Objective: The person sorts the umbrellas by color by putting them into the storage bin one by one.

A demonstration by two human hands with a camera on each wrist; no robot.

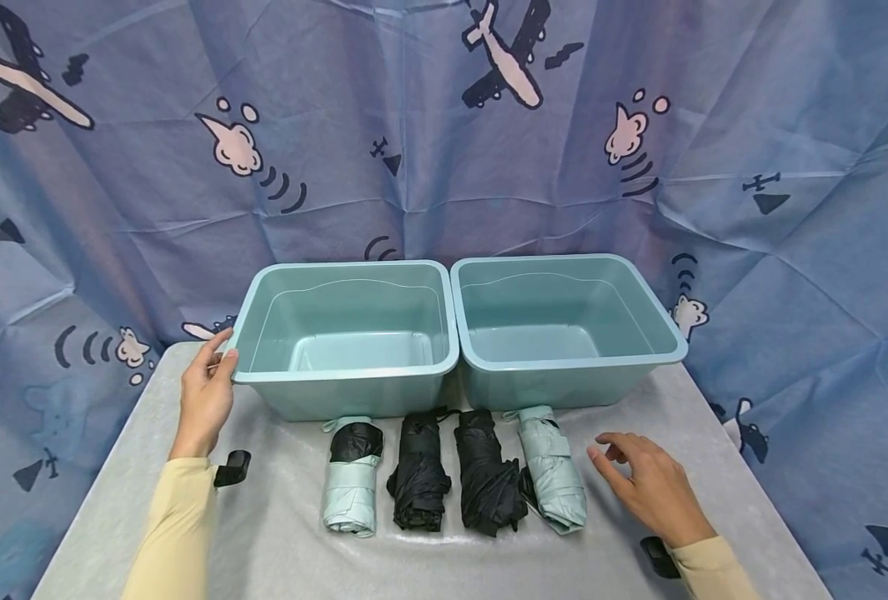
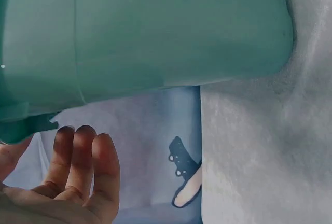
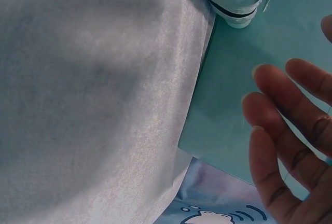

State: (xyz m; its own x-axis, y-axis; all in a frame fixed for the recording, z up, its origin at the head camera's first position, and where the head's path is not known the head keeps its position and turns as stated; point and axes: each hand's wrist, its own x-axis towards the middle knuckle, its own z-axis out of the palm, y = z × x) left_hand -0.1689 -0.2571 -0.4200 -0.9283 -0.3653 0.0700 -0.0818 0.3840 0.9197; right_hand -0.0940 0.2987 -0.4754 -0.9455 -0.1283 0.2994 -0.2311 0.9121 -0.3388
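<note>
My left hand (image 1: 205, 400) touches the left end of the left green bin (image 1: 346, 392) at its rim. In the left wrist view, several loosely bent fingers (image 2: 104, 167) lie below the rim, clear of the bin wall. My right hand (image 1: 649, 483) hovers over the table, right of the folded umbrellas, holding nothing. Its fingers are loosely bent. In front of the bins lie a light green umbrella (image 1: 351, 492) with a black band, a black umbrella (image 1: 418, 479), another black umbrella (image 1: 487, 479) and a second light green umbrella (image 1: 552, 475), nearest my right hand.
A second green bin (image 1: 574, 383) stands against the right side of the first, and both are empty inside. Grey-white cloth covers the table (image 1: 278, 542). A blue curtain (image 1: 323, 150) with printed airplanes hangs behind it.
</note>
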